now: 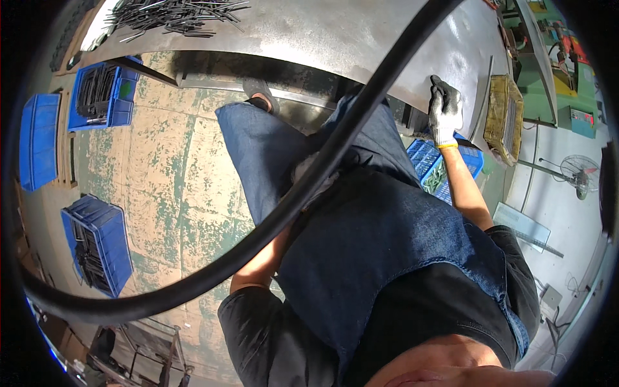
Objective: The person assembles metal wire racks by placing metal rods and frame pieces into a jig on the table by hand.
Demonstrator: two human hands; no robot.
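My right hand (445, 111), in a white glove with dark-coated fingers, lies on the near edge of the metal table (303, 29). Its fingers are stretched out over the surface, and I see nothing held in them. My left hand (308, 173), in a greyish glove, is low at my lap beside the denim apron (387, 219). A thick black hose or cable (335, 145) crosses in front of it and hides most of its fingers. At the table's far left lies a loose pile of thin black rods (171, 16).
Blue crates (119, 238) with dark parts stand on the worn floor at left. A blue basket (422, 155) holding greenish pieces is under my right forearm. A yellowish bin (503, 119) stands at the table's right end, near green machinery (535, 84) and a fan (580, 174).
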